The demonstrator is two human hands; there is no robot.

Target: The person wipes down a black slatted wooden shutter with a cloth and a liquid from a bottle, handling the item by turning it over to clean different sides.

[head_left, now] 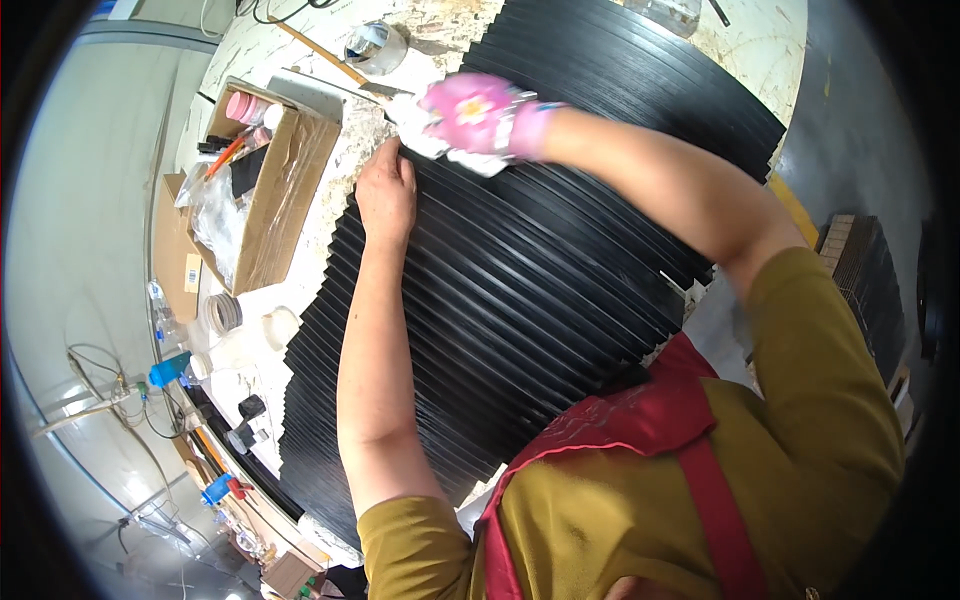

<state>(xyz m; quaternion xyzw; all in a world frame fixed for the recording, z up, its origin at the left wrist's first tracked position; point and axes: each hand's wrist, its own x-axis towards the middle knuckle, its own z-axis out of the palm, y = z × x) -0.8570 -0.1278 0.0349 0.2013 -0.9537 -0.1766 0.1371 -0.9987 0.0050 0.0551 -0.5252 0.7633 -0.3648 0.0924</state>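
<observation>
Long black strips point(500, 270) lie side by side in overlapping, stepped rows across the table. My bare left hand point(386, 195) is at their left ends, fingers together and bent over the end of a strip. On my right hand point(475, 115) is a pink and white glove with a flower pattern, somewhat smeared by motion. Its fingers close on a crumpled white cloth point(415, 125), which rests against the strips just beyond my left hand. The glove hides part of the cloth.
A cardboard box point(290, 200) with jars, a plastic bag and small tools stands left of the strips. Beyond it are a tape roll point(375, 47) and a wooden stick point(318, 52). Another roll point(223, 313) lies nearer. Stacked dark strips point(865, 290) stand at the right.
</observation>
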